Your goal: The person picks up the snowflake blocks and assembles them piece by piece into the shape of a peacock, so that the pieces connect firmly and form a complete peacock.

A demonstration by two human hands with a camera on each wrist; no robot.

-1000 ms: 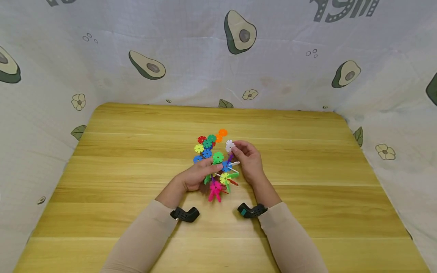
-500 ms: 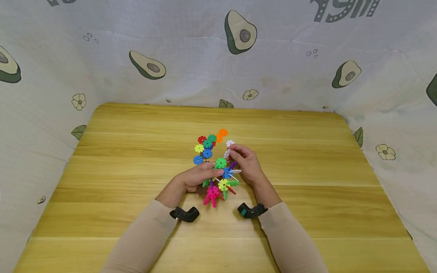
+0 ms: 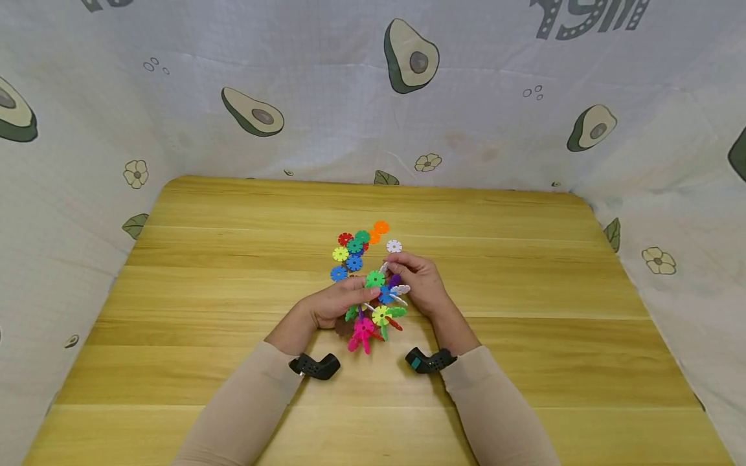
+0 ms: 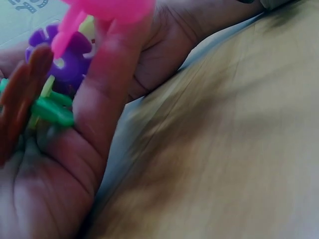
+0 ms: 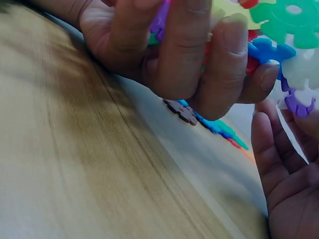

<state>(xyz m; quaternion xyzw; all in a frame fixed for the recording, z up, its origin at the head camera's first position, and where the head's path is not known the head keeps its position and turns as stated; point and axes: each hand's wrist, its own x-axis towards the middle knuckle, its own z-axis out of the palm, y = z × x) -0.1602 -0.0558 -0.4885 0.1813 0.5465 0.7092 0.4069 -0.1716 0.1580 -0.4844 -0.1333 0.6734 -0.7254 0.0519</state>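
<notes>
In the head view my left hand [image 3: 340, 301] grips a cluster of slotted plastic flower discs joined edge to edge. Its pink disc [image 3: 364, 327] faces the near side, with a yellow disc [image 3: 381, 315], a blue disc [image 3: 385, 295] and a green disc [image 3: 375, 279] above it. The left thumb lies across the cluster by the blue disc. Purple [image 4: 65, 62] and brown discs [image 4: 22, 97] show close to the palm in the left wrist view. My right hand [image 3: 422, 279] pinches a white disc [image 3: 384, 266] between thumb and fingertips, right beside the cluster's top.
Loose discs lie beyond the hands: a white disc [image 3: 394, 246], orange discs [image 3: 381, 227], a red disc [image 3: 345, 239], a yellow disc [image 3: 340, 254] and blue discs [image 3: 339, 274] among them. The wooden table [image 3: 524, 272] meets a patterned cloth [image 3: 326, 116] at its back edge.
The right hand has picked up a white disc and drawn it nearer to the cluster, leaving another white disc on the table. The cluster has shifted slightly toward the person.
</notes>
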